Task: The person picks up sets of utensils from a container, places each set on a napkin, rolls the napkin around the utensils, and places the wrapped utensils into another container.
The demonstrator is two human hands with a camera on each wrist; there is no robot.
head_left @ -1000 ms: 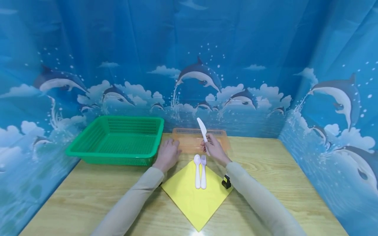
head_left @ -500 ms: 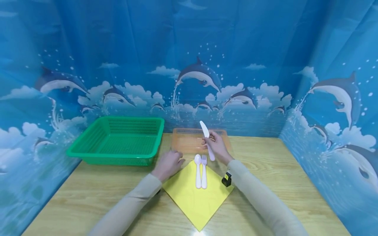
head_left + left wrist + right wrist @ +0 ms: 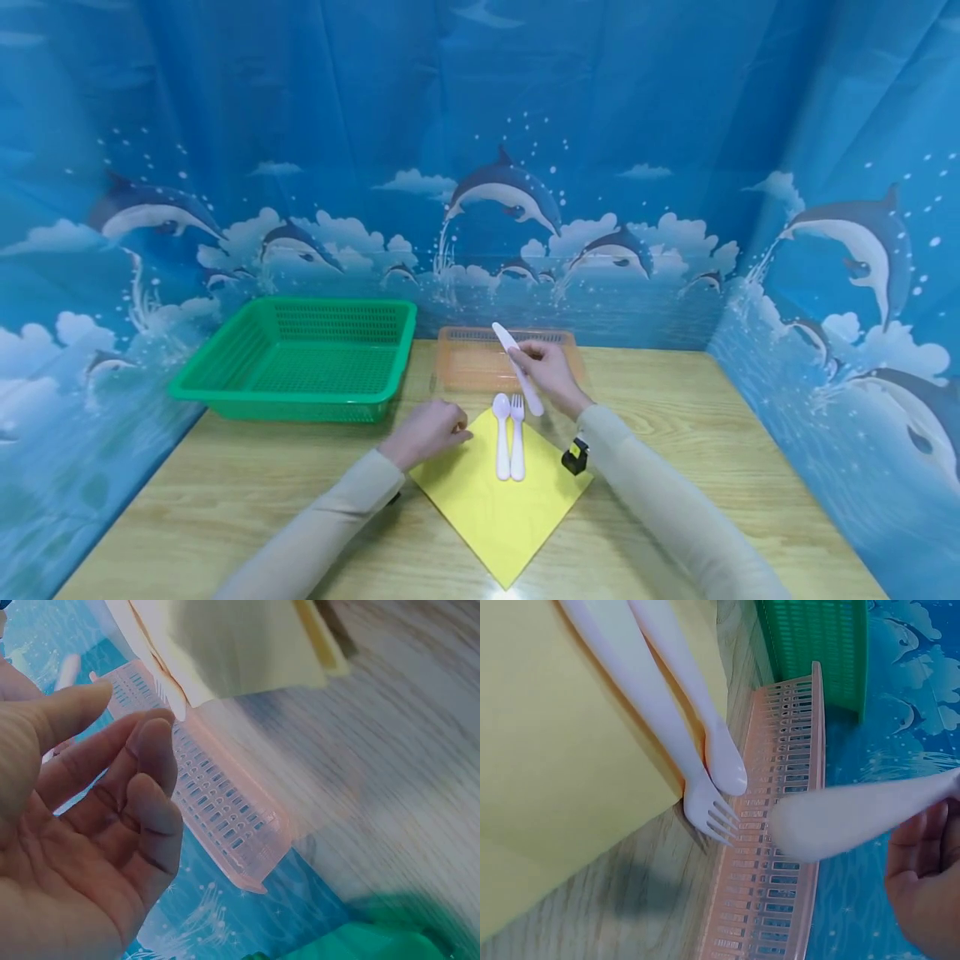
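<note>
In my right hand (image 3: 551, 367) I hold a pale plastic knife (image 3: 530, 394), thumb and fingers on its middle, above the front of the orange basket. Its blade points up and left; the handle's rounded end (image 3: 810, 825) shows large in the right wrist view. My left hand (image 3: 426, 433) hovers by the left corner of a yellow napkin (image 3: 502, 525), fingers loosely curled with nothing between them (image 3: 90, 810). A pale spoon (image 3: 502, 442) and a matching fork (image 3: 517, 446) lie side by side on the napkin, heads past its far corner.
Behind the napkin stands a shallow orange basket (image 3: 472, 360), partly hidden by my right hand. A larger green basket (image 3: 285, 398) is at the back left. Dolphin-printed blue curtains (image 3: 637, 100) enclose the wooden table (image 3: 720, 450) at the back and sides.
The knife's handle end has come lower and nearer the fork, with the blade tilting leftward. My left hand has drawn back from between the baskets toward the napkin's left side.
</note>
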